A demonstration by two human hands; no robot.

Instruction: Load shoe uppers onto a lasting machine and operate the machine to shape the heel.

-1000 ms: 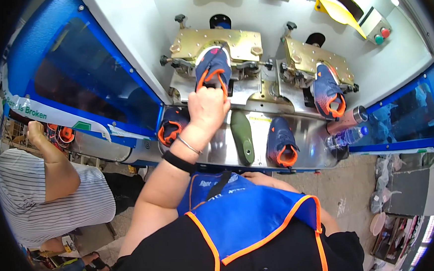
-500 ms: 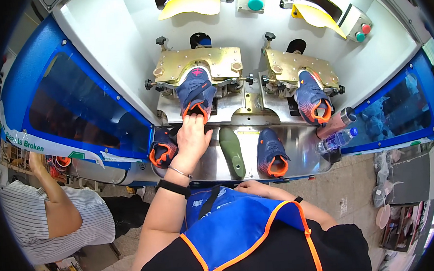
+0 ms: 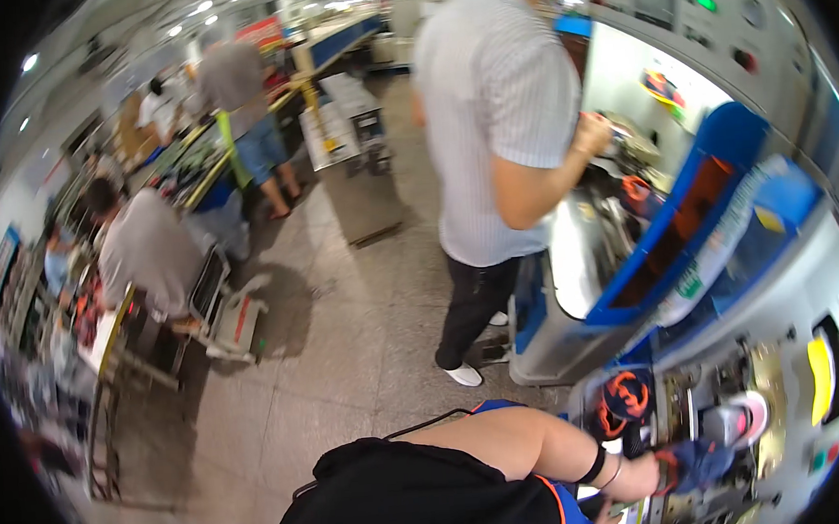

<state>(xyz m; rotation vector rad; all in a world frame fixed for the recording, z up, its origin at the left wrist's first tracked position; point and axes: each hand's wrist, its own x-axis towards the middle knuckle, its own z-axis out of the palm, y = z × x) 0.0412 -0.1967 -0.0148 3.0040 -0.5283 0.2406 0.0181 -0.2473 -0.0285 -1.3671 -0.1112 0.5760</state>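
**Head swings left, hand stays on the shoe**

The view is now turned hard to the person's left: half a second ago the camera looked straight down at the press and its two clamps, and now the workshop floor [image 3: 348, 343] fills the middle while the machine [image 3: 789, 335] slides off to three o'clock. So the eyes are off the work, but the hand is not.

Down at five o'clock the left hand [image 3: 686, 465] still reaches out along a bare forearm with a dark wristband [image 3: 595, 464], fingers closed around a dark blue shoe [image 3: 715, 457] at the metal station. The right hand is out of view, so its grip cannot be told.

The shoe looks soft and knitted, rounded at the toe. Just above it lies another shoe with orange lacing [image 3: 625, 398], netted and bright. The fixtures are yellowish metal, hard-edged; the guards are glossy blue plastic [image 3: 714, 206].

At one o'clock a co-worker in a striped shirt [image 3: 496, 104] works at the neighbouring press.
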